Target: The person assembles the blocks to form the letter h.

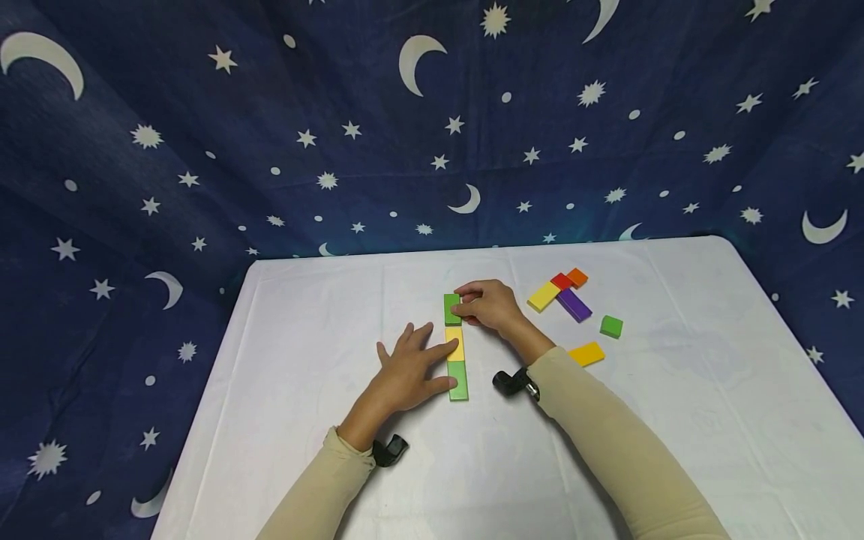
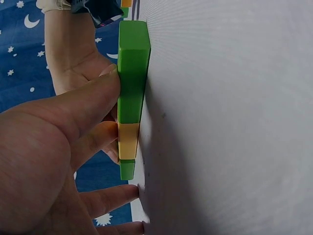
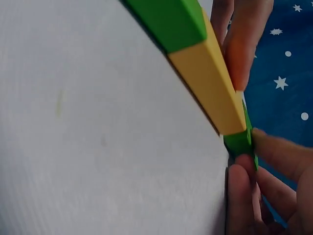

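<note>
A row of three blocks lies end to end in the head view: a green block [image 1: 450,315] at the far end, a yellow block [image 1: 454,334] in the middle and a green block [image 1: 458,392] nearest. My right hand [image 1: 496,306] pinches the far green block, its thumb on top and fingertips at its side in the right wrist view. With fingers spread, my left hand [image 1: 403,376] rests its index fingertip on the yellow block and its thumb on the near green block [image 2: 133,83]. The left wrist view shows the row's side, its blocks meeting closely.
Right of the row lie a yellow block [image 1: 543,297], a red block [image 1: 561,281], an orange block [image 1: 577,277] and a purple block [image 1: 574,305], clustered together. Nearer are a small green block [image 1: 611,326] and a yellow-orange block [image 1: 589,354], partly behind the right sleeve. A starry cloth [image 1: 378,202] hangs behind the white table [image 1: 324,300].
</note>
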The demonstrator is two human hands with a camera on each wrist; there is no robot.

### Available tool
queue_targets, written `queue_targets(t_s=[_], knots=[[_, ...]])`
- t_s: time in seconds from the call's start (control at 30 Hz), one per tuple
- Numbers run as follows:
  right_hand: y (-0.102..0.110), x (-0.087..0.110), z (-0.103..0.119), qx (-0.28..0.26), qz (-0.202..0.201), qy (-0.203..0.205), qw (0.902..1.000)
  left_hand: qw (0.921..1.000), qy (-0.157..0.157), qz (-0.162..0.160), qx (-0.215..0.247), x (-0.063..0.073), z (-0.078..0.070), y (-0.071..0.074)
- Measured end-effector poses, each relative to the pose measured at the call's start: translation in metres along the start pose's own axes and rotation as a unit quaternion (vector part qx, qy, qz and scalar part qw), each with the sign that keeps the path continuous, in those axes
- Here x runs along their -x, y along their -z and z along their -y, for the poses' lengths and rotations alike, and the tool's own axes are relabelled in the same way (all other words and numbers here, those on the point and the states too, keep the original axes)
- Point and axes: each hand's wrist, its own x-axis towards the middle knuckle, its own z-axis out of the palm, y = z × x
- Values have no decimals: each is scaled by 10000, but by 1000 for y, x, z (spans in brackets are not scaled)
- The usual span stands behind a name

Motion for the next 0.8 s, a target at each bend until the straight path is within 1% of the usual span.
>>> queue_targets(t_s=[0.07, 0.13, 0.27, 0.33, 0.5, 0.8], knots=[[2, 0, 0, 109, 133, 31, 9998, 10000, 6, 11, -15, 0, 0, 0], [5, 0, 0, 85, 302, 24, 9995, 10000, 4, 9, -16, 0, 0, 0], [11, -2, -1, -201, 655, -2, 9977, 10000, 9, 24, 0, 0, -1, 0], [13, -4, -2, -294, 748, 17, 9968, 10000, 8, 27, 11, 0, -1, 0], [13, -6, -5, -292, 789, 105, 9964, 10000, 26, 43, 39, 0, 0, 0], [14, -3, -5, -24, 778, 273, 9966, 10000, 25, 34, 14, 0, 0, 0]])
